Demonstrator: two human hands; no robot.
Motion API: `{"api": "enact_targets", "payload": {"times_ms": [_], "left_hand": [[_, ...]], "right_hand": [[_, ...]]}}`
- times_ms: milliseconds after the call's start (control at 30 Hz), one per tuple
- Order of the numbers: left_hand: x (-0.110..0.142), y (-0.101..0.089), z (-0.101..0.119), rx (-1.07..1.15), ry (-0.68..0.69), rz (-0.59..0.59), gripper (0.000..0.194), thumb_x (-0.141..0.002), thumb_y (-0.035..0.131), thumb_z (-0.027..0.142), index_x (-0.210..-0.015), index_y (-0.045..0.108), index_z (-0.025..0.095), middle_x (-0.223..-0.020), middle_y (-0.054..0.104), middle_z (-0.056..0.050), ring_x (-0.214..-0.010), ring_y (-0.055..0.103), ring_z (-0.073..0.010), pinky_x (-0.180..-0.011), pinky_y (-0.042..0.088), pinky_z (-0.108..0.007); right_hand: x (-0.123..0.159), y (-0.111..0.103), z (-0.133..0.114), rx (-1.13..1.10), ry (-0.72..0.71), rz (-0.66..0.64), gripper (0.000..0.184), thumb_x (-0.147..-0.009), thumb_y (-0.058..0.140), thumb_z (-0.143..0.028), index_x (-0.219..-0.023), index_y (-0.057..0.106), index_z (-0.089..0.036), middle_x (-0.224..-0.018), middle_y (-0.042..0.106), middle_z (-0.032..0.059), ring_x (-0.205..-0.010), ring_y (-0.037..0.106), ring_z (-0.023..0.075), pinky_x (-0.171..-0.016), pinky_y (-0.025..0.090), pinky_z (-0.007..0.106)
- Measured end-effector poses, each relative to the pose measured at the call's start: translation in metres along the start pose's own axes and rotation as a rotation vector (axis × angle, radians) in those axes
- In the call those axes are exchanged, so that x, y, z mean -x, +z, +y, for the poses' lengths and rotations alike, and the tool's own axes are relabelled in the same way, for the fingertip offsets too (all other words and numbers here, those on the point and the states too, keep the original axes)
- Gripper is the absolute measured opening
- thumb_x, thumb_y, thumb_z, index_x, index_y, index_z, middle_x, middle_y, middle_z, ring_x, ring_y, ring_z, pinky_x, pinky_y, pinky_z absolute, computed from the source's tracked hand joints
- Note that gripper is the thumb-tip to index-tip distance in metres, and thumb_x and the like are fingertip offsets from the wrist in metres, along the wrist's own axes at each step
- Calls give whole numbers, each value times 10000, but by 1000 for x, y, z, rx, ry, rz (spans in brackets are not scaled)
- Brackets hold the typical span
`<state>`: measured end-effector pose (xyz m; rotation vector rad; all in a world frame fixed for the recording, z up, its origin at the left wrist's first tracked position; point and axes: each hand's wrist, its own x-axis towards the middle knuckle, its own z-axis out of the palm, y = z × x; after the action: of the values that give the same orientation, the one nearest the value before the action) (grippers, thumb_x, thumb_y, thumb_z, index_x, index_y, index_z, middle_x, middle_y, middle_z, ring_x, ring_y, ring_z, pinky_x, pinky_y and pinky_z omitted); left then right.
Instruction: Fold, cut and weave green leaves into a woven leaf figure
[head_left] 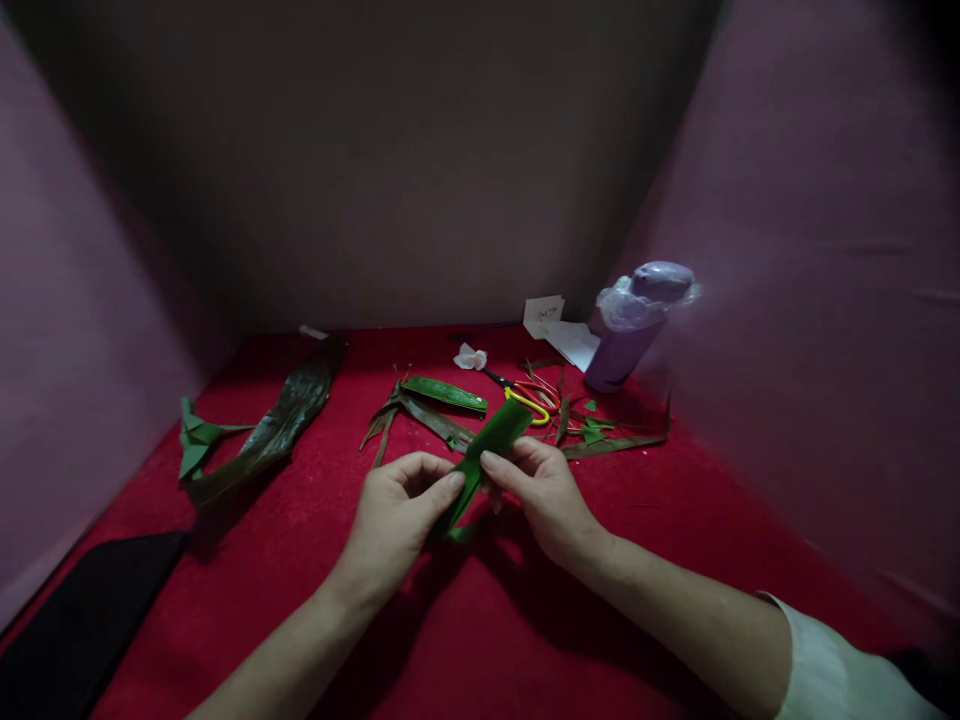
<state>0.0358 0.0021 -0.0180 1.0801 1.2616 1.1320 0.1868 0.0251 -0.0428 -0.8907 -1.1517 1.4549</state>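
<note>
Both of my hands hold one green leaf strip (491,437) above the red cloth (465,620). My left hand (396,515) pinches its lower part between thumb and fingers. My right hand (541,490) grips it from the right, thumb on top. The strip's upper end points away toward the scissors (527,397), which have yellow and red handles and lie just beyond it. The lower end of the strip is partly hidden between my hands.
Another green leaf (444,394) and dried strips lie behind my hands. A long dark leaf (279,425) and folded green pieces (193,443) are at left. A purple bottle (634,325), white papers (559,330), a crumpled tissue (470,357) and small cuttings (592,430) sit at back right. A black object (82,620) lies front left.
</note>
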Motion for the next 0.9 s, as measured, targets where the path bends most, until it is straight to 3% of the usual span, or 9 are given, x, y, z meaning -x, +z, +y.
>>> {"api": "enact_targets", "payload": {"times_ms": [233, 500, 900], "left_hand": [[3, 0, -2, -151, 171, 38, 118, -709, 679, 271, -658, 648, 169, -593, 618, 14, -539, 514, -95, -504, 407, -189], [9, 1, 0, -304, 320, 37, 87, -756, 636, 230, -685, 664, 188, -649, 660, 9, -610, 568, -124, -583, 445, -213], [6, 0, -3, -175, 253, -13, 77, -755, 644, 225, -688, 661, 192, -641, 650, 30, -596, 554, -97, -562, 418, -193]], "right_hand": [[1, 0, -1, -75, 8, -52, 225, -720, 706, -349, -788, 614, -156, -619, 556, -21, -509, 492, 81, -466, 408, 204], [-2, -2, 2, -180, 31, -14, 184, -685, 740, -293, -715, 629, -150, -595, 567, -19, -476, 487, 71, -422, 386, 188], [-1, -2, 3, -209, 22, -34, 169, -703, 729, -278, -740, 637, -140, -639, 591, -10, -472, 499, 65, -404, 413, 176]]}}
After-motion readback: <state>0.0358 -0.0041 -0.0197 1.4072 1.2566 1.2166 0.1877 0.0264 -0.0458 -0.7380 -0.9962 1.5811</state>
